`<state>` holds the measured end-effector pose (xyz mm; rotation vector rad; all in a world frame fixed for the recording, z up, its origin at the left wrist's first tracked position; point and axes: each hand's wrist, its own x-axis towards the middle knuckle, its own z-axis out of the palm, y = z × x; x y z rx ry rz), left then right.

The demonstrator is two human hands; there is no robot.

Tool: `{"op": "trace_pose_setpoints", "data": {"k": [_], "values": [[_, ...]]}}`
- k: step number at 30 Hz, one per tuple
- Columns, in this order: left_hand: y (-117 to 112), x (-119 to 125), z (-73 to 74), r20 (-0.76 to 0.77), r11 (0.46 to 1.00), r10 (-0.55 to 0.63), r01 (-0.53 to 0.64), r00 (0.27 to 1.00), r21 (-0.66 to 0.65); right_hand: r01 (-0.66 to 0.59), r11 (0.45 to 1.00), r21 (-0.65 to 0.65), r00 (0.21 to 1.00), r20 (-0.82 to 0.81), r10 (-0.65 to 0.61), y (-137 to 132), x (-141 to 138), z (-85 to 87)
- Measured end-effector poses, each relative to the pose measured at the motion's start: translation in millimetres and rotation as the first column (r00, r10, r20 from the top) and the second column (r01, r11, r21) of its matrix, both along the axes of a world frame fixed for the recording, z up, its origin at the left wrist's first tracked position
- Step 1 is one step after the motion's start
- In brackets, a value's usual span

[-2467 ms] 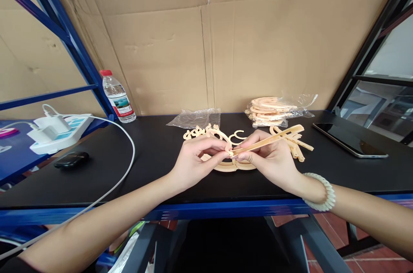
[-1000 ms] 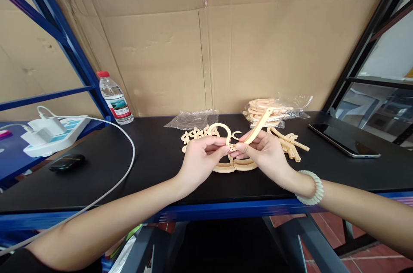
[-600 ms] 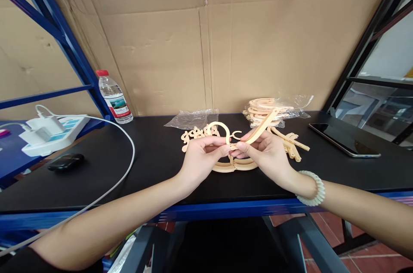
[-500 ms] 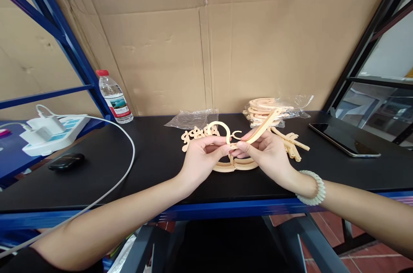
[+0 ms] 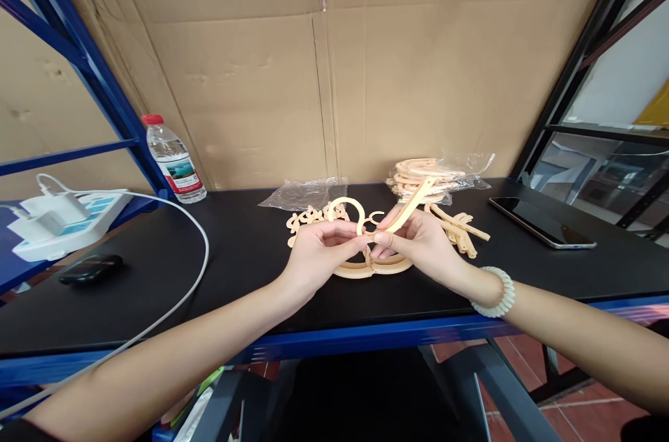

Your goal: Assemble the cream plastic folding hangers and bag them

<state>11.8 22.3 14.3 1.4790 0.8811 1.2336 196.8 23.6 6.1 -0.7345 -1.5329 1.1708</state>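
Note:
My left hand (image 5: pixel 313 252) pinches the stem of a pale wooden hook piece (image 5: pixel 348 206), whose curved loop rises above my fingers. My right hand (image 5: pixel 418 243) pinches one end of a long curved wooden arm piece (image 5: pixel 412 196) that slants up to the right. The two pieces meet between my fingertips, above the black tabletop (image 5: pixel 235 268). Under my hands lie more curved wooden pieces (image 5: pixel 366 269). A white bead bracelet (image 5: pixel 494 293) is on my right wrist.
Loose wooden sticks (image 5: pixel 460 229) and a bagged stack of wooden parts (image 5: pixel 428 173) lie behind my right hand. An empty plastic bag (image 5: pixel 308 193), cut-out wooden shapes (image 5: pixel 303 219), a water bottle (image 5: pixel 170 159), a power strip (image 5: pixel 63 215) with cable, a black object (image 5: pixel 88 268) and a phone (image 5: pixel 541 222) also lie here.
The arm piece in my right hand has swung from lying almost level to slanting upward. The hook in my left hand now stands up. The view has shifted slightly.

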Motion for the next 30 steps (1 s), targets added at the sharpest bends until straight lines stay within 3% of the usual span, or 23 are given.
{"op": "trace_pose_setpoints", "data": {"k": [3, 4, 5, 6, 7, 8, 11, 15, 19, 23, 27, 30], "values": [[1, -2, 1.3, -0.011, 1.0, -0.001, 0.001, 1.0, -0.026, -0.159, 0.984, 0.084, 0.956, 0.26, 0.133, 13, 25, 15.1], [1, -3, 1.6, -0.011, 0.999, 0.001, -0.002, 1.0, -0.032, -0.188, 0.973, 0.134, 0.915, 0.383, 0.124, 19, 37, 21.5], [2, -3, 1.9, -0.012, 0.999, 0.004, -0.004, 1.0, -0.036, -0.15, 0.969, 0.197, 0.867, 0.498, 0.033, 26, 49, 27.7], [2, -4, 2.2, -0.014, 0.999, 0.007, -0.007, 1.0, -0.039, -0.072, 0.955, 0.287, 0.796, 0.594, -0.119, 33, 62, 33.0], [3, -4, 2.5, -0.017, 0.999, 0.008, -0.009, 1.0, -0.042, 0.037, 0.922, 0.384, 0.65, 0.692, -0.314, 39, 74, 36.8], [3, -4, 2.7, -0.021, 0.999, 0.008, -0.008, 1.0, -0.044, 0.124, 0.88, 0.458, 0.41, 0.784, -0.466, 46, 83, 38.8], [3, -6, 2.9, -0.032, 0.999, -0.001, 0.0, 0.999, -0.046, 0.22, 0.845, 0.487, 0.14, 0.842, -0.521, 58, 99, 34.4], [2, -8, 1.8, -0.034, 0.999, 0.003, -0.004, 0.999, -0.041, 0.25, 0.831, 0.496, -0.027, 0.862, -0.506, 62, 91, 21.5], [1, -9, 1.4, -0.025, 0.999, 0.0, -0.001, 1.0, -0.044, 0.275, 0.808, 0.522, -0.132, 0.852, -0.506, 59, 79, 18.1], [1, -8, 1.4, -0.012, 0.999, -0.011, 0.01, 1.0, -0.047, 0.292, 0.801, 0.523, -0.161, 0.852, -0.498, 58, 79, 18.2], [2, -8, 1.1, 0.008, 0.999, 0.0, 0.0, 1.0, -0.044, 0.284, 0.798, 0.532, -0.114, 0.845, -0.522, 54, 82, 22.5], [3, -8, 1.1, 0.005, 0.999, -0.006, 0.006, 1.0, -0.04, 0.216, 0.812, 0.542, 0.002, 0.832, -0.555, 46, 75, 28.0]]}}
